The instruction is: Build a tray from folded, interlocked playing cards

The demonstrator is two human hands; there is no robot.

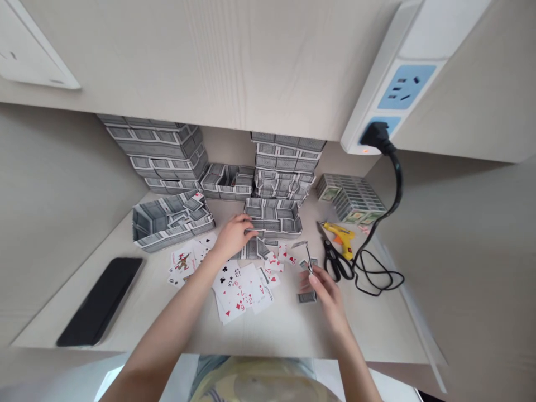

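My left hand (233, 237) has its thumb and fingers closed at the left front corner of an open box made of grey-backed playing cards (274, 228). In my right hand (329, 290) a bent playing card (309, 255) is pinched between thumb and fingertips, held above the table and right of the box. Small cut card pieces with red hearts (273, 261) lie between the hands. Nearer me is a spread of face-up playing cards (240, 296). A small grey folded piece (307, 297) rests below my right fingers, which blur slightly.
A larger card box (171, 220) holding loose pieces stands left, with card-box stacks (167, 151) behind. To the right are black-handled scissors (335, 259), a yellow glue gun (341, 237), its black cable (379, 271) and bundled cards (355, 198). A black phone (100, 301) lies left.
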